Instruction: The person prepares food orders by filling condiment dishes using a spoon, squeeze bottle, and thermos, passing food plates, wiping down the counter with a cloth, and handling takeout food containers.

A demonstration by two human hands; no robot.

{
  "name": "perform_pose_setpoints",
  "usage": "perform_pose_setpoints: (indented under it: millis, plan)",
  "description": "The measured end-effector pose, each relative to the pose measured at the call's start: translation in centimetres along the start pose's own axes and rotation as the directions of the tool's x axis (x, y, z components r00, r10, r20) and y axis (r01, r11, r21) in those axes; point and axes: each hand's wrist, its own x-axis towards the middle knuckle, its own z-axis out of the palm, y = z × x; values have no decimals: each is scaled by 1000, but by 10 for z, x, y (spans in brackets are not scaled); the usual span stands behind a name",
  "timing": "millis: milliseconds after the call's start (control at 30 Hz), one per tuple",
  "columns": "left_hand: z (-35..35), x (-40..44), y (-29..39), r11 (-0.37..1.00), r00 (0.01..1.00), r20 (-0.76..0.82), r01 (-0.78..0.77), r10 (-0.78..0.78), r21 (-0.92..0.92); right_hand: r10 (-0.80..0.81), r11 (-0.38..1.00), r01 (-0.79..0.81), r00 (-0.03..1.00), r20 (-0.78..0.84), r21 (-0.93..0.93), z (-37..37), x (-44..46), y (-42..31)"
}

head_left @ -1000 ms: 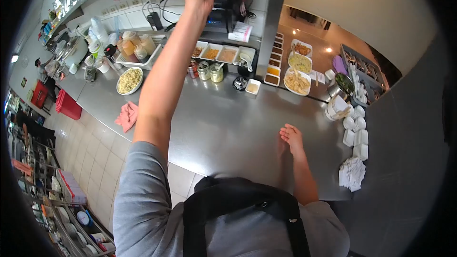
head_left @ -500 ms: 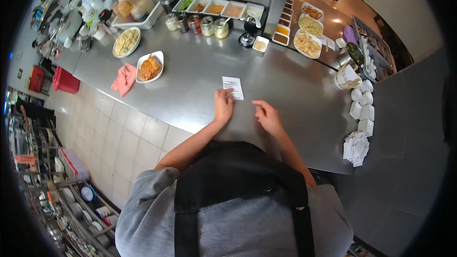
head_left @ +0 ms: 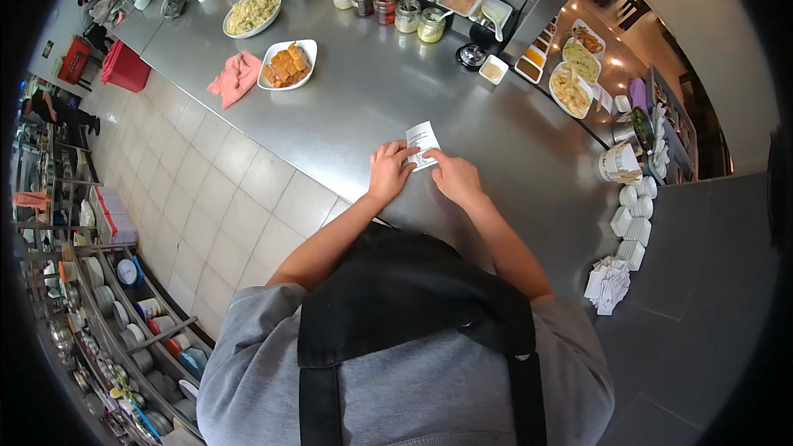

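A small white printed slip (head_left: pixel 421 134) is between my two hands at the near side of the steel counter (head_left: pixel 347 128). My left hand (head_left: pixel 390 172) has its fingers bent over the slip's left edge, with the thumb near its lower end. On the other side, my right hand (head_left: pixel 457 180) has its index fingertip on the slip's right part, its other fingers curled in. Both hands appear to pinch the paper, though the undersides of the fingers are hidden. Part of the print is covered by fingertips.
Left on the counter are a bowl of orange-brown food pieces (head_left: pixel 287 65), a pink cloth (head_left: pixel 235 78) and a bowl of pale food (head_left: pixel 252 14). Several jars (head_left: pixel 385 8) line the back. White dishes (head_left: pixel 634 230) and paper packets (head_left: pixel 608 285) stand right. A person (head_left: pixel 58 109) is far left.
My right hand has come in to touch the slip, which has turned slightly. My left hand stays on its left edge. The camera view has shifted and tilted.
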Motion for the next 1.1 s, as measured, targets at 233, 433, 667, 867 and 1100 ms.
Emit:
perform_pose_setpoints:
  millis: [233, 433, 667, 867, 1100]
  plan:
    - [3, 3, -2, 1000, 1000, 25, 1, -1, -4, -99, 983, 99, 995, 7, -154, 22, 11, -6]
    - [2, 2, 0, 1000, 999, 47, 15, -15, 13, -43, 966, 13, 993, -110, -257, -6, 13, 19]
    - [-3, 4, 0, 1000, 997, 78, -21, 20, 15, -115, 986, 107, 992, -58, -125, 21, 8, -4]
    - [-7, 3, 5, 999, 996, 92, -9, 5, 46, -66, 964, 43, 995, -78, -262, 5, 11, 14]
    - [-1, 2, 1, 998, 997, 48, -60, 59, 23, -152, 965, 132, 986, -75, -228, 27, 4, -10]
